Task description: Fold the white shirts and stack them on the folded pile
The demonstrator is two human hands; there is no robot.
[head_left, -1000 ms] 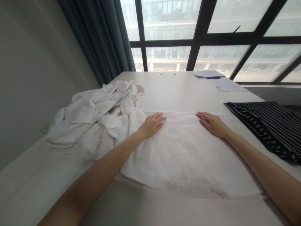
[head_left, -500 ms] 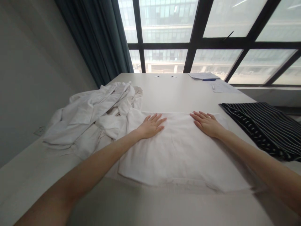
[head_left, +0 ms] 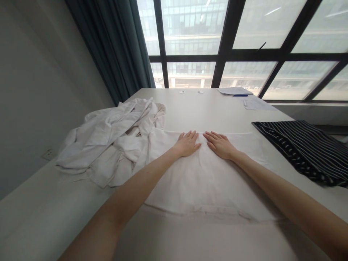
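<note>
A white cloth (head_left: 206, 185) lies spread flat on the white table (head_left: 190, 108) in front of me. My left hand (head_left: 187, 144) rests palm down near the cloth's far edge, fingers stretched out. My right hand (head_left: 219, 144) lies flat right beside it, fingers also extended, the two hands almost touching at the middle of the far edge. Neither hand holds anything. To the left a crumpled heap of white garments (head_left: 108, 141) touches the flat cloth.
A black-and-white striped cloth (head_left: 304, 148) lies at the right side of the table. Papers (head_left: 244, 96) and a blue pen sit at the far end by the window. A dark curtain (head_left: 116, 47) hangs at the left, beside a grey wall.
Both hands have slid inward along the cloth's far edge, from well apart to side by side at its middle. The view has shifted slightly.
</note>
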